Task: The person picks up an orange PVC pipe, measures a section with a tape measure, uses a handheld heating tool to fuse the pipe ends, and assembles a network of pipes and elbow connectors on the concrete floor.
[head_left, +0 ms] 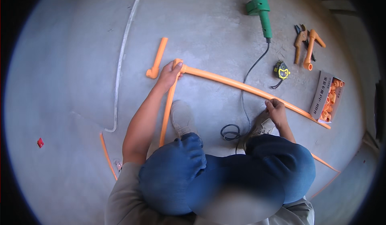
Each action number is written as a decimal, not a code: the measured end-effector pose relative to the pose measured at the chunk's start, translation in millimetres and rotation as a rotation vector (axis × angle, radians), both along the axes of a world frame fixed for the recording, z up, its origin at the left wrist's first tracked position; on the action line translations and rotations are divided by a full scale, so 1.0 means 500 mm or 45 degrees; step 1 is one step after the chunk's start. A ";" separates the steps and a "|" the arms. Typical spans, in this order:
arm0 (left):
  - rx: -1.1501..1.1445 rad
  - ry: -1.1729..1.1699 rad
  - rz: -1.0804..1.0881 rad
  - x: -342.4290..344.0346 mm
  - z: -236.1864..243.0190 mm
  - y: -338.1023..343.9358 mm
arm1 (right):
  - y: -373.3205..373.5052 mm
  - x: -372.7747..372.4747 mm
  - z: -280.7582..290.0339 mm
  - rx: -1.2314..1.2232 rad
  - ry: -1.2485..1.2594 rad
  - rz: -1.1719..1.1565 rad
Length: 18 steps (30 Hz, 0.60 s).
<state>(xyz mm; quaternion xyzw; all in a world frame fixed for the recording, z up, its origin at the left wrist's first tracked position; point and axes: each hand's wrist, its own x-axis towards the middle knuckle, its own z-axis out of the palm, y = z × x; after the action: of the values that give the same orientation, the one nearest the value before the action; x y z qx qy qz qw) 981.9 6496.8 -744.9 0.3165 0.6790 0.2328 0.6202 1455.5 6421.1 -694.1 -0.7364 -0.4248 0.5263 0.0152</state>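
My left hand (166, 76) is closed around an orange tee-like fitting (178, 61) where two orange plastic pipes meet. From it a long orange pipe (225, 80) slants away to the right, and a second orange pipe (167, 112) comes back toward me, past my left shoe. My right hand (276, 110) has its fingers curled together against the near side of the long pipe; whether they pinch anything is hidden. Just left of my left hand lies a short orange pipe with an elbow (160, 54), apart from the joined pipes.
A green pipe welding tool (263, 18) lies far ahead, its black cord (255, 64) running under the long pipe. To the right are a tape measure (281, 70), pipe cutters (298, 44), a bent orange pipe piece (309, 52) and a box of orange fittings (321, 94). A grey conduit (122, 48) lies left.
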 end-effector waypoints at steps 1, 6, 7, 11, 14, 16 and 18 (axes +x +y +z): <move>-0.006 0.008 -0.016 -0.011 -0.002 -0.005 | 0.011 -0.022 0.016 -0.004 0.029 0.009; 0.085 0.339 -0.175 0.010 0.010 0.004 | 0.077 -0.041 0.047 0.743 -0.276 0.846; 0.160 0.571 -0.297 0.021 0.024 0.009 | 0.081 -0.033 0.044 0.715 -0.297 0.909; 0.245 0.770 -0.340 -0.015 0.044 0.015 | 0.065 -0.040 0.005 0.640 -0.304 0.864; 0.119 0.799 -0.463 -0.038 0.040 0.011 | 0.063 -0.059 -0.018 0.697 -0.297 0.880; 0.105 0.761 -0.491 -0.038 0.045 0.016 | 0.068 -0.063 -0.031 0.712 -0.270 0.894; 0.068 0.702 -0.525 -0.034 0.048 0.014 | 0.072 -0.064 -0.030 0.685 -0.272 0.924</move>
<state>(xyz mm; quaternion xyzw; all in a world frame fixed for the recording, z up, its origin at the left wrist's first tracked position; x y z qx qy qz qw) 965.1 6504.0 -720.8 0.5141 0.7365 0.0259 0.4388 1423.3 6457.1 -708.9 -0.5602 -0.7757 0.2898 -0.0235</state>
